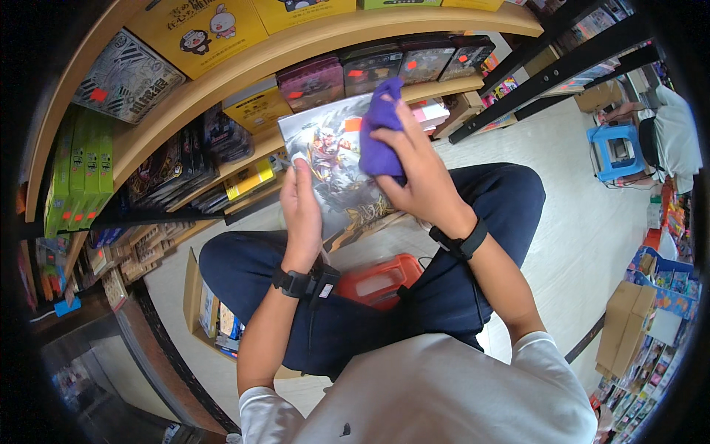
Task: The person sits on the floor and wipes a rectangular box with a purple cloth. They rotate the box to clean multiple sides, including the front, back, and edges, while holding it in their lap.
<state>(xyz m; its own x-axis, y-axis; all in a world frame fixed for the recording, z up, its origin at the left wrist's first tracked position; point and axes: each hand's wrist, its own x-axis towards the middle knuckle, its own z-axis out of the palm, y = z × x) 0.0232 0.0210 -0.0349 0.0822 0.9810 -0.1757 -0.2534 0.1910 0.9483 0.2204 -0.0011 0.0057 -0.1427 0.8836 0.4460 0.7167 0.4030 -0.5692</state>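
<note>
My left hand [302, 213] grips the left edge of a flat illustrated box [333, 177], its thumb lying on the front face. An armored figure is printed on the box, and an orange sticker marks its upper part. In my right hand [424, 172] is a bunched purple cloth [383, 136], pressed against the box's upper right side. The cloth covers that part of the print. Tilted, the box is held above my lap, in front of the shelves. Its underside and the fingers behind it are hidden.
Wooden shelves [355, 41] with boxed goods curve ahead and left. Between my legs stands a red plastic stool [383, 277]. A cardboard box [199, 311] of goods sits by my left knee. At far right, a person [668, 133] is near a blue stool [615, 150]; stacked cartons [624, 327] stand lower right.
</note>
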